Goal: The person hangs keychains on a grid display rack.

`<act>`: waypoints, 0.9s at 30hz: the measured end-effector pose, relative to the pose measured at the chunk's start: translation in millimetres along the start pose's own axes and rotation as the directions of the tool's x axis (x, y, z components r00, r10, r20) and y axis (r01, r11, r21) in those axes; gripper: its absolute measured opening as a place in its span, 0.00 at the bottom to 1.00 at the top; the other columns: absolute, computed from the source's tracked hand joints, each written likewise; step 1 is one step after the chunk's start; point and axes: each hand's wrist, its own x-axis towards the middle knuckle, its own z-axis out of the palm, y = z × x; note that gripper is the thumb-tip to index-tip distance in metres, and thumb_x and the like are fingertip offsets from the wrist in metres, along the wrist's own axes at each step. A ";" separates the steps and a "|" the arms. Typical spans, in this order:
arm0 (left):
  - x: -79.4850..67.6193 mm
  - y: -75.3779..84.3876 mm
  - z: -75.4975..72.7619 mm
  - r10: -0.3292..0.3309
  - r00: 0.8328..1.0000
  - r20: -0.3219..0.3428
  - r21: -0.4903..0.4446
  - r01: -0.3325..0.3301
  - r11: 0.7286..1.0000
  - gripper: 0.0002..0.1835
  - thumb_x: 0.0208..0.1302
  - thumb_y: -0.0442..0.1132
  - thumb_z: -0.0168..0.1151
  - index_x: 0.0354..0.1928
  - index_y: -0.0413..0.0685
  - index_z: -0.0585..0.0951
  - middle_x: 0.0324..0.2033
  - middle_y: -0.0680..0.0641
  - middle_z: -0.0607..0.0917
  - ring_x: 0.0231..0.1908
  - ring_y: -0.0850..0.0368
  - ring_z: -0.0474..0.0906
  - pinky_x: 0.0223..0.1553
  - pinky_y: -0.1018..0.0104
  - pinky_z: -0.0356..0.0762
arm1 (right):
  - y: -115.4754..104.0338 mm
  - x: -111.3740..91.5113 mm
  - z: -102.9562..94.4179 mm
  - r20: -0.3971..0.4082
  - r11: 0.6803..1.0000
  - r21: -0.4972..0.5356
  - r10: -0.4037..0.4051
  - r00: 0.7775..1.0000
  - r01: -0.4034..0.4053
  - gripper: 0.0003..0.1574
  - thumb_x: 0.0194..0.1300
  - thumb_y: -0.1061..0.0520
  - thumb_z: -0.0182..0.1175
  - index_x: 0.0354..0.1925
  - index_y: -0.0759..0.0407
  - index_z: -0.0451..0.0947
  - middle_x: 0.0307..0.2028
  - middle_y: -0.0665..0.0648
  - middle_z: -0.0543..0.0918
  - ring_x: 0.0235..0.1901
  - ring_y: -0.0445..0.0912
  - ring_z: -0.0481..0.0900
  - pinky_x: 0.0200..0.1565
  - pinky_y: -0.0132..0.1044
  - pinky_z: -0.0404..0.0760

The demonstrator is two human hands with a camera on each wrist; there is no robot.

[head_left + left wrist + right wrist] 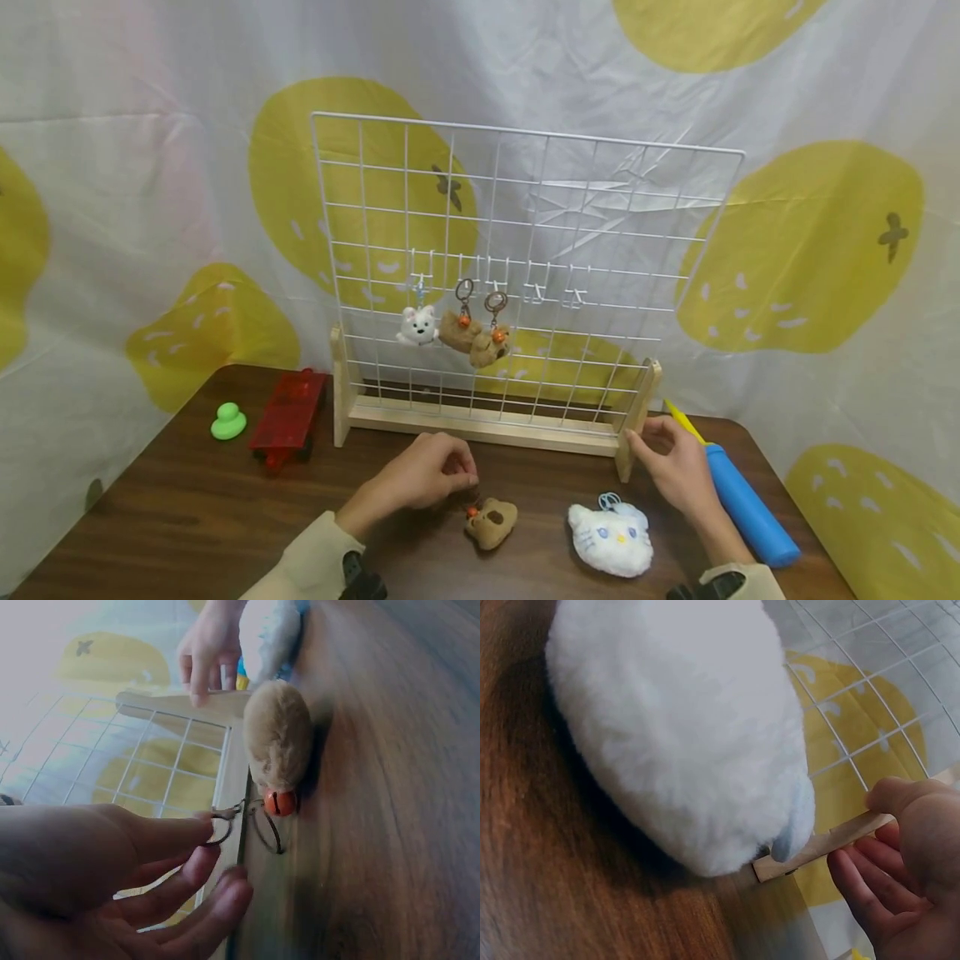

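Observation:
My left hand (431,471) pinches the dark metal ring (223,831) of a brown plush keychain between thumb and forefinger. The brown plush (491,523) lies on the table, an orange bell (280,802) at its ring end. With thumb and fingers on either side, my right hand (678,467) holds the right wooden leg (637,421) of a white wire grid rack (525,192). Between the hands, nearer the right one, a white plush cat-face keychain (611,537) rests on the table with a pale blue cord loop.
Hooks (534,292) line the grid's middle. A white plush keychain (417,325) and two brown ones, one of them the bear (489,348), hang there. A red cart (291,412) and green duck-shaped toy (228,422) stand left; a blue tube (750,504) with yellow tip lies right.

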 end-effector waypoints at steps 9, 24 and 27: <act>-0.4 2.5 -0.8 0.020 0.999 0.048 -0.258 -0.007 0.966 0.05 0.85 0.40 0.55 0.47 0.48 0.74 0.55 0.36 0.87 0.46 0.47 0.90 0.40 0.62 0.91 | -0.1 0.5 1.0 -0.008 1.000 0.012 -0.008 1.000 0.008 0.24 0.74 0.49 0.72 0.56 0.65 0.82 0.52 0.66 0.90 0.54 0.60 0.89 0.45 0.18 0.79; 4.6 4.5 3.5 -0.083 0.996 -0.038 -0.495 0.054 0.867 0.04 0.83 0.40 0.59 0.49 0.47 0.78 0.52 0.39 0.85 0.50 0.47 0.87 0.48 0.50 0.94 | 0.0 0.2 1.3 -0.005 1.000 0.020 -0.011 1.000 0.011 0.24 0.74 0.48 0.72 0.56 0.65 0.82 0.51 0.66 0.90 0.55 0.60 0.89 0.46 0.18 0.79; 3.7 5.6 3.0 -0.095 0.995 -0.031 -0.510 0.066 0.857 0.04 0.83 0.39 0.59 0.49 0.47 0.77 0.54 0.37 0.86 0.47 0.46 0.89 0.46 0.50 0.94 | 1.1 0.7 2.1 -0.013 1.000 0.020 -0.013 1.000 0.013 0.23 0.74 0.49 0.72 0.55 0.65 0.82 0.51 0.65 0.90 0.55 0.60 0.89 0.46 0.17 0.78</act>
